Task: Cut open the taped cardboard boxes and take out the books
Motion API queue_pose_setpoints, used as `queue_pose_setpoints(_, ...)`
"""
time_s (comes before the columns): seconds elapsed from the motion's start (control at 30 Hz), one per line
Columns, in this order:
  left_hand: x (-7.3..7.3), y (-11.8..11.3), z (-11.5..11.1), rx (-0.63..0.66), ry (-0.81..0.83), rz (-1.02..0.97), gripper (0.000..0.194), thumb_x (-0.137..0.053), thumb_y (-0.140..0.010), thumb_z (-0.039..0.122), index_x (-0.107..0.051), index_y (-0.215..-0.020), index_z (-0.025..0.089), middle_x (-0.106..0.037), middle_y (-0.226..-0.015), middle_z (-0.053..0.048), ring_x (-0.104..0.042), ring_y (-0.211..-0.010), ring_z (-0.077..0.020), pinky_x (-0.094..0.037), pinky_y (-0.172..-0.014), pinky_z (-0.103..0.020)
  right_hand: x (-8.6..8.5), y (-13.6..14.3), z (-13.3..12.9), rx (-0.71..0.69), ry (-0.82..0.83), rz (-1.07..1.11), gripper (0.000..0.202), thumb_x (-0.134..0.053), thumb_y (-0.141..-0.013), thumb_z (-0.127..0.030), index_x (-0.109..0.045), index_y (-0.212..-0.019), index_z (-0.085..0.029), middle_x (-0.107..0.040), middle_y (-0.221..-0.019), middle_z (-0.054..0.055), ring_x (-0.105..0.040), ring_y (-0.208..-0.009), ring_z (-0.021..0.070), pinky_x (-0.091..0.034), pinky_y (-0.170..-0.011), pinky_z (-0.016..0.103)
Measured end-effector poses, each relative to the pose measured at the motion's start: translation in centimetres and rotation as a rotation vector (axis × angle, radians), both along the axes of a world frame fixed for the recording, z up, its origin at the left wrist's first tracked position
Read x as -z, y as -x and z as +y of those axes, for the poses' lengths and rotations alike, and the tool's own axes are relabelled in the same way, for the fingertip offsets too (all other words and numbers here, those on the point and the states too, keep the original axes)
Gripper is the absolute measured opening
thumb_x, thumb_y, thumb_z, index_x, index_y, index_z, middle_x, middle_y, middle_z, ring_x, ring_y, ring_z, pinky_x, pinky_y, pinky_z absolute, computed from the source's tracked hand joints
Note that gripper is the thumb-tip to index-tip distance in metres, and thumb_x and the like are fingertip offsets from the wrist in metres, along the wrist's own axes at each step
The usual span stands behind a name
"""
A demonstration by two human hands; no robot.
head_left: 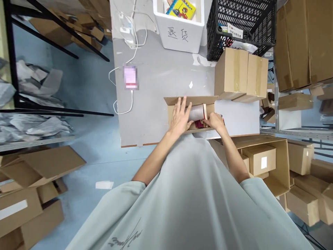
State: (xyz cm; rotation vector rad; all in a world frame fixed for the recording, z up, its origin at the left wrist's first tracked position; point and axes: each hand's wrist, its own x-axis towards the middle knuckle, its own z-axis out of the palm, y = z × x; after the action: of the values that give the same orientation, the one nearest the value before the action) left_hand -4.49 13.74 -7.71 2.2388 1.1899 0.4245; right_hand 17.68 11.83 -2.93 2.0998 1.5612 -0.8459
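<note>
An open cardboard box (171,110) lies at the table's front edge, its far flap raised. Inside are a pale grey wrapped item (197,113) with a red-edged end and a dark red item (199,124) nearer to me. My left hand (180,118) rests over the left part of the box with its fingers spread, next to the grey item. At the right end of the box, my right hand (214,121) has its fingers bent against the items; what they grip, if anything, is hidden.
Two closed cartons (231,74) stand behind and right of the box. Farther back are a white bin (182,34) and a black crate (241,21). A phone (130,77) with white cables lies left on the grey table (148,80). A large carton (281,163) holds boxes at right.
</note>
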Motion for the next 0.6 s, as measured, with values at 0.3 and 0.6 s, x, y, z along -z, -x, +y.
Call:
queue_pose_setpoints(0.3, 0.6, 0.9, 0.4, -0.01, 0.015, -0.114, 0.1, -0.066, -0.099, 0.02, -0.017, -0.187, 0.016, -0.018, -0.194, -0.022, -0.008, -0.183, -0.0426, -0.025, -0.143, -0.069, -4.7, 1.6, -3.4, -0.097, -0.291, 0.153, 0.033, -0.056, -0.114, -0.034, -0.087, -0.125, -0.027, -0.081, -0.132, 0.009, -0.077, -0.118, 0.0305, -0.055, -0.092, 0.035)
queue_pose_setpoints(0.6, 0.2, 1.5, 0.6, -0.008, -0.018, -0.181, 0.069, -0.062, -0.107, 0.023, -0.049, -0.175, 0.021, -0.047, -0.182, -0.02, -0.045, -0.17, -0.0395, -0.043, -0.137, -0.062, -13.5, -5.3, -8.6, 0.35, -0.929, 0.427, 0.028, -0.079, -0.102, -0.06, -0.092, -0.111, -0.038, -0.082, -0.104, 0.007, -0.077, -0.093, 0.0302, -0.066, -0.08, 0.046)
